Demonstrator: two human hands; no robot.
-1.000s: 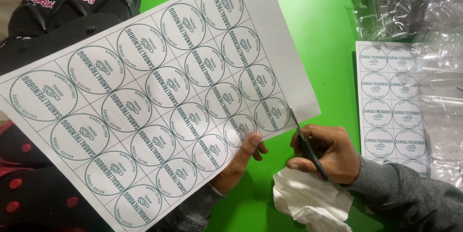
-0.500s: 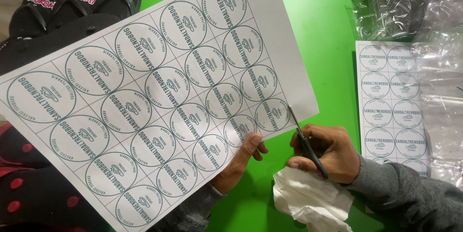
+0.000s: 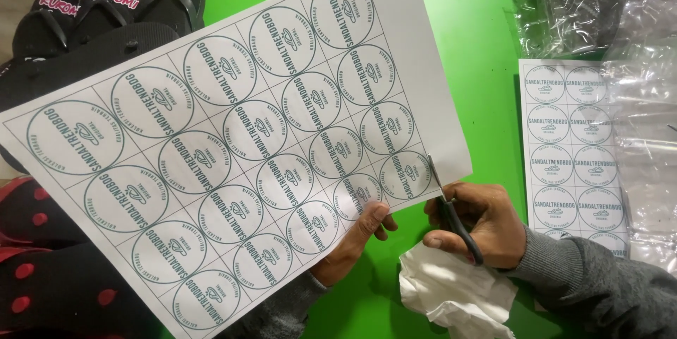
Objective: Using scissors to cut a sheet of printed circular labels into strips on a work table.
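Observation:
My left hand [image 3: 356,240] grips the near edge of a large white sheet [image 3: 233,142] printed with a grid of round green labels, holding it up over the green surface. My right hand [image 3: 483,223] holds black-handled scissors [image 3: 448,205], whose blades point up and meet the sheet's lower right edge, beside the last column of labels. The two hands are close together, a small gap between them.
A second strip of round labels [image 3: 570,149] lies on the green surface [image 3: 486,43] to the right. Crumpled clear plastic bags [image 3: 599,8] fill the far right. White crumpled paper [image 3: 458,293] lies under my right wrist. Black sandals [image 3: 106,15] sit at the upper left.
The sheet has shifted slightly and the scissor blades sit a little further into its lower right edge. Both hands stay in nearly the same place.

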